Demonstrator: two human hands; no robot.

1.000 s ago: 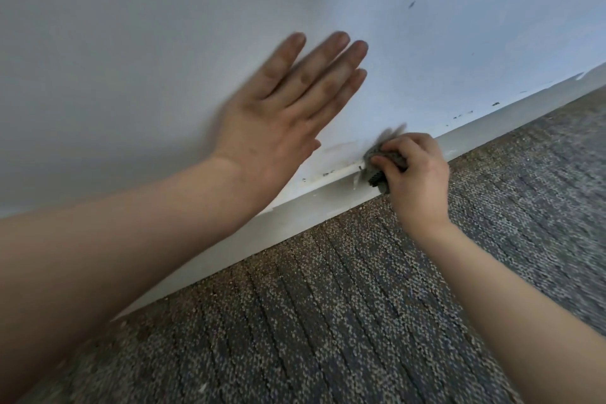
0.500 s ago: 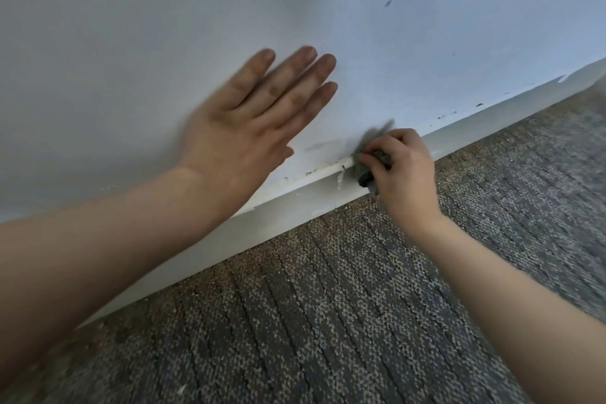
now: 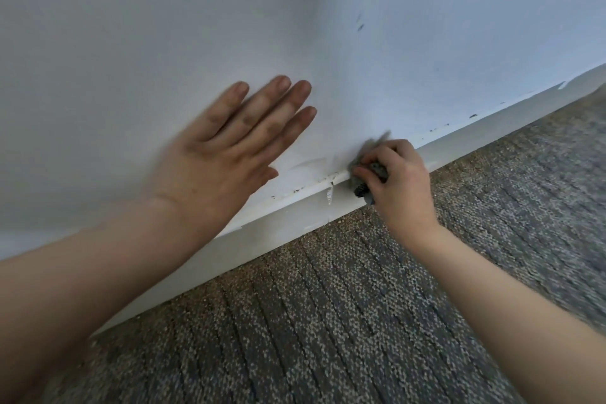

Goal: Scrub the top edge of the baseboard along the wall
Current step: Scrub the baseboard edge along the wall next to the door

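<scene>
head view: scrub pad on the baseboard's top edge

nearest, below the baseboard (image 3: 288,223), speckled grey-brown carpet (image 3: 328,321) runs up to its foot. the baseboard is white and crosses the view on a slant, rising to the right. the right hand (image 3: 400,187) sits against its upper part, fingers and thumb curled tight around a grey scrub pad (image 3: 367,174). the pad is pressed onto the top edge, where board meets wall. just left of the pad, a flake of paint (image 3: 329,195) hangs loose down the baseboard's face. above the baseboard, the left hand (image 3: 226,154) lies flat on the wall (image 3: 164,26), fingers straight and spread, holding nothing; it looks like a brace. further right along the top edge sit dark specks (image 3: 472,115), so i judge that much of the run is not yet done.

to do this step well, keep the pad seated in the seam. stroke along the edge rather than up onto the wall, and use short, firm passes toward the specks. go lightly near the flake, since hard rubbing may tear more paint away.
</scene>
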